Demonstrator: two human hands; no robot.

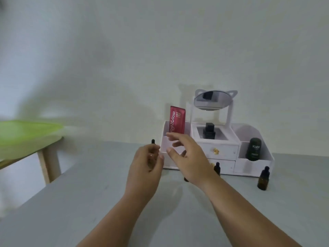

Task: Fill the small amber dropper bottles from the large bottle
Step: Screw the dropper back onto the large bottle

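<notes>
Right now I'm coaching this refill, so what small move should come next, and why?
Probably lower the right hand onto the amber bottle half hidden under its wrist. That hand is open and holds nothing, while the left hand pinches a black-topped dropper, so the bottle likely needs steadying.

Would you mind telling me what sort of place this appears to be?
Probably a dressing or vanity corner at home: a white cosmetics organiser with drawers stands on a grey table against a plain wall, a cat-eared mirror rises from it, and small amber dropper bottles stand in front.
</notes>
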